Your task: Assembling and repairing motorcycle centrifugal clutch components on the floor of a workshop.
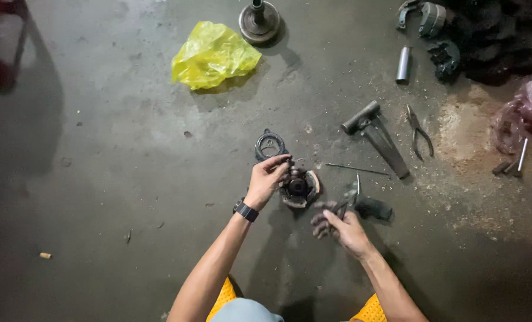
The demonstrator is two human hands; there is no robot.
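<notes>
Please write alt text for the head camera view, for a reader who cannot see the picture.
Seen from above, a person's left hand grips a round, greasy metal part on a stained concrete floor, while the right hand holds a small dark tool beside it. A hammer, pliers, a metal ring and a yellow plastic bag lie around them.

Tool-strewn concrete floor [129,179], yellow bag [213,55]

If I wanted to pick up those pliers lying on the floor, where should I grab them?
Probably by the two handles of the pliers, coming straight down from above. They lie flat on the concrete floor, handles spread toward the near side, with bare space around them.
</notes>
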